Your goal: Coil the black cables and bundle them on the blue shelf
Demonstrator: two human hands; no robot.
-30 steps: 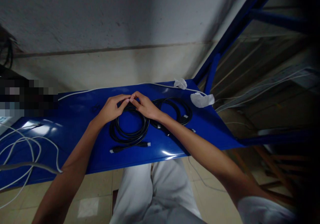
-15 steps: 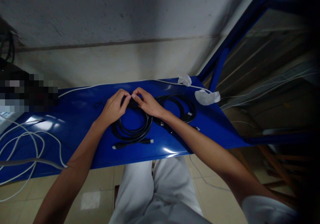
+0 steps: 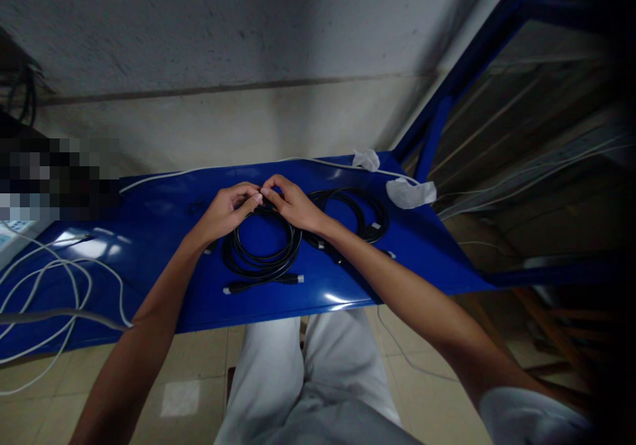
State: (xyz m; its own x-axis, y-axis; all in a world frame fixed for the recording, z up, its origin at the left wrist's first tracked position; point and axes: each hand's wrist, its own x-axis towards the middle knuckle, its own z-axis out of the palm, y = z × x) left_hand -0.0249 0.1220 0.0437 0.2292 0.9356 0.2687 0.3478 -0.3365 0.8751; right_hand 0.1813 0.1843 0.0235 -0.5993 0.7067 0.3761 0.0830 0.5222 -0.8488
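A coiled black cable (image 3: 261,274) lies on the blue table, with its two plugs, silver-tipped, at the near side of the loop. Over the far side of this coil, my left hand (image 3: 231,208) is closed, thumb and fingers pinched together. My right hand (image 3: 288,200) meets it there, its thumb and index finger also in a pinch. Between the fingertips is something small and dark that I cannot make out. A second black cable coil (image 3: 382,210) rests to the right, partly behind my right forearm.
Thin black ties (image 3: 195,206) lie left of my hands. Loose white cables (image 3: 74,286) cover the table's left end, near a pixelated dark area. Crumpled white wrapping (image 3: 410,193) sits at the back right. A blue frame (image 3: 434,134) rises on the right, and a wall stands behind.
My left hand's fingers have curled further in and the hand has tilted slightly lower beside the right fingertips. The right hand stays nearly in place. A dark plug-like end now shows beside my left wrist.
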